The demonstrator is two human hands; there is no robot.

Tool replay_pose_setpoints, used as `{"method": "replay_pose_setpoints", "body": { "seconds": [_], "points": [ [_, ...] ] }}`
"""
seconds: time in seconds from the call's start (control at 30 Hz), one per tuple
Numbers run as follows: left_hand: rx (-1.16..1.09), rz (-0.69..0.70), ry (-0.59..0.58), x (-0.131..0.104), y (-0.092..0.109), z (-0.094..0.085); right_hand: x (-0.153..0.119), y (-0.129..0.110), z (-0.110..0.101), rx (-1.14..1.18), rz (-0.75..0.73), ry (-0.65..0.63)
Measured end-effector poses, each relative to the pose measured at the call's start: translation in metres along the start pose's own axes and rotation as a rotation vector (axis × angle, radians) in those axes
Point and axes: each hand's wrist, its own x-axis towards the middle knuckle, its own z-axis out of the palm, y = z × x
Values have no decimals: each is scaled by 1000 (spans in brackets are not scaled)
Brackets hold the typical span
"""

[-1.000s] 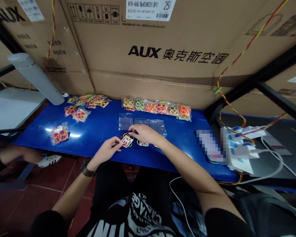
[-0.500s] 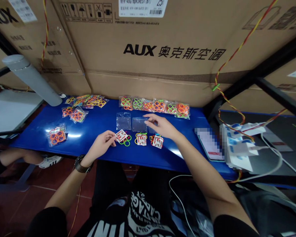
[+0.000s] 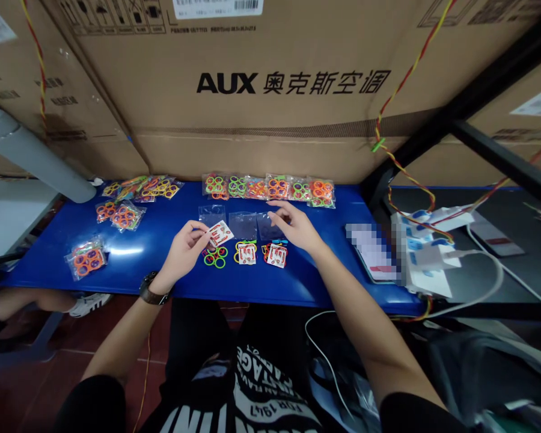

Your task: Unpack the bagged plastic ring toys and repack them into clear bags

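Observation:
My left hand (image 3: 187, 249) pinches a small white card with red print (image 3: 220, 233) between thumb and fingers. The card is tilted just above a set of green rings (image 3: 215, 258) on the blue table. To the right lie two more ring sets, each topped by a similar card: a middle card (image 3: 247, 254) and a right card (image 3: 277, 255). Behind these is a row of flat clear plastic bags, with a middle bag (image 3: 242, 226) and a right bag (image 3: 265, 227). My right hand (image 3: 295, 227) hovers by the right bag, thumb and fingers apart, holding nothing visible.
Several filled ring packets (image 3: 278, 187) line the back of the blue table (image 3: 135, 273). More packets (image 3: 128, 214) lie at left, near a grey cylinder (image 3: 40, 156). A phone (image 3: 372, 252) and a power strip (image 3: 426, 252) sit at right. A large cardboard box (image 3: 252, 138) stands behind.
My left hand has raised the card off the green rings, uncovering them. My right hand has shifted slightly rightward relative to the bags. The camera view has turned a little.

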Motion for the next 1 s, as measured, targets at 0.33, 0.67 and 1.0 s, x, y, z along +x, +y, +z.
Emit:
{"method": "replay_pose_setpoints", "body": {
  "seconds": [0.33,0.67,1.0],
  "points": [
    [450,134,-141,7,7,-14,-4,-4,2,-24,-14,-46],
    [670,247,-292,14,-12,-8,-4,-1,2,-87,-26,-103],
    [1059,452,-42,32,7,-31,-5,2,6,-92,-38,-107]
  ]
}}
